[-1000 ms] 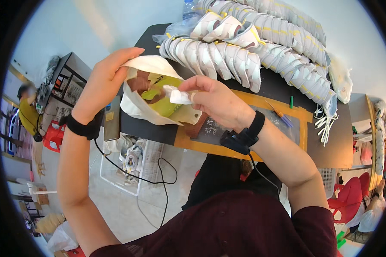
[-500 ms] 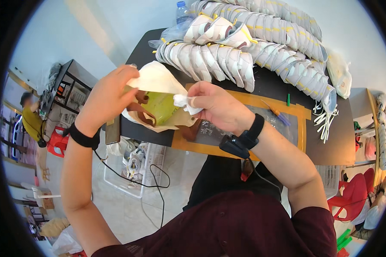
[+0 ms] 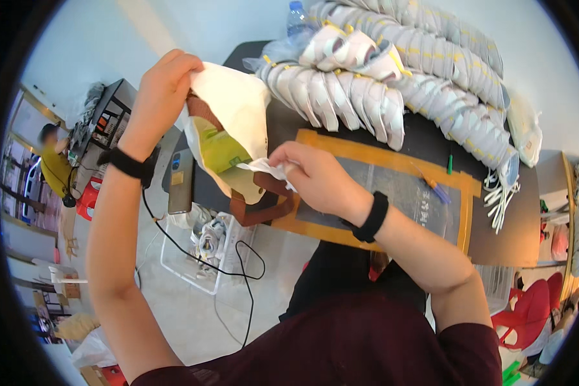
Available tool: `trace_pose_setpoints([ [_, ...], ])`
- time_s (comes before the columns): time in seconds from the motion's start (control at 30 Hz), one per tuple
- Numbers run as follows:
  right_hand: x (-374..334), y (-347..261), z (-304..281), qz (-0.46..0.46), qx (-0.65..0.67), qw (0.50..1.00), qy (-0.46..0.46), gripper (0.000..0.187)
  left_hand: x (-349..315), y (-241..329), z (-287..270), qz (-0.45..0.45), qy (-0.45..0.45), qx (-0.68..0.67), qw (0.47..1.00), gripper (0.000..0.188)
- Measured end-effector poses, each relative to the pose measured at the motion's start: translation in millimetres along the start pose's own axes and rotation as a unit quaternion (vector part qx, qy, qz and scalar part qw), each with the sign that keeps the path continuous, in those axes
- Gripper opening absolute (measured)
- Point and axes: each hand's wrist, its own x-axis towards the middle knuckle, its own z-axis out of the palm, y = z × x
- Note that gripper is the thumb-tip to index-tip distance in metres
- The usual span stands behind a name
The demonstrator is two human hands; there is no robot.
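Note:
A cream-coloured bag (image 3: pixel 233 96) with brown strap handles (image 3: pixel 258 211) leans over the table's left end, its mouth gaping toward me. My left hand (image 3: pixel 164 87) is closed on the bag's upper edge and holds it raised. Inside lies a yellow-green package (image 3: pixel 222 151), partly hidden by the bag's side. Between the pinched fingers of my right hand (image 3: pixel 321 179) is a crumpled white tissue (image 3: pixel 264 168), right at the bag's opening.
Rows of nested grey-white shoe uppers (image 3: pixel 341 103) fill the table's back. A taped mat (image 3: pixel 392 186) bears a pointed tool (image 3: pixel 436 190) and green pen (image 3: pixel 450 164). A phone (image 3: pixel 180 183) lies at the left edge, above a white basket (image 3: pixel 196 264). Cables hang nearby.
My left hand has risen and pulled the bag's edge up, so the bag stands taller. My right hand still holds the tissue at its mouth. The whole view has shifted slightly.

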Motion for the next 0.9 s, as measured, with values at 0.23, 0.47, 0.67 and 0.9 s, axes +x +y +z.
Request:
trace_pose_setpoints([
  [0.23,-9.5,-3.8,-20.2,-0.07,-0.073,0.994,0.037,0.027,39.6,-58.0,9.9,-0.047,0.009,0.146,0.988,0.018],
  [0.47,-25.5,1.2,-28.6,-0.016,-0.026,0.999,0.023,0.041,81.3,-92.7,25.6,-0.083,0.066,0.116,0.988,0.016],
  [0.67,-38.6,-6.6,-30.5,0.129,0.135,0.982,0.001,0.024,123.1,-125.1,22.1,-0.077,0.151,0.114,0.979,0.017],
  [0.9,-45.7,2.4,-32.6,0.138,0.172,0.975,0.007,0.025,130.1,-136.5,120.4,-0.065,0.106,0.047,0.991,0.021],
])
